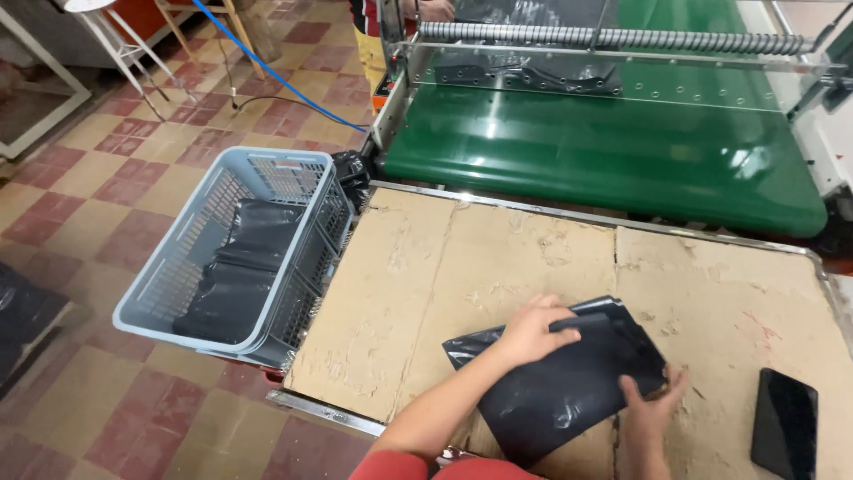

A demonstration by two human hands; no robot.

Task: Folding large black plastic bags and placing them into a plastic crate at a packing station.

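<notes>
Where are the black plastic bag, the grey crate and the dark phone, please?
black plastic bag (569, 387), head view, its flat middle.
grey crate (182, 249), head view, left wall.
dark phone (784, 422), head view, screen centre.

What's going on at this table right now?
A person presses a folded stack of black plastic bags onto a table topped with worn cardboard. The left hand lies on the stack's upper edge, and the right hand holds its lower right corner. A grey crate beside the table holds more black bags. A dark phone lies at the right, and a green conveyor belt runs behind.
</notes>
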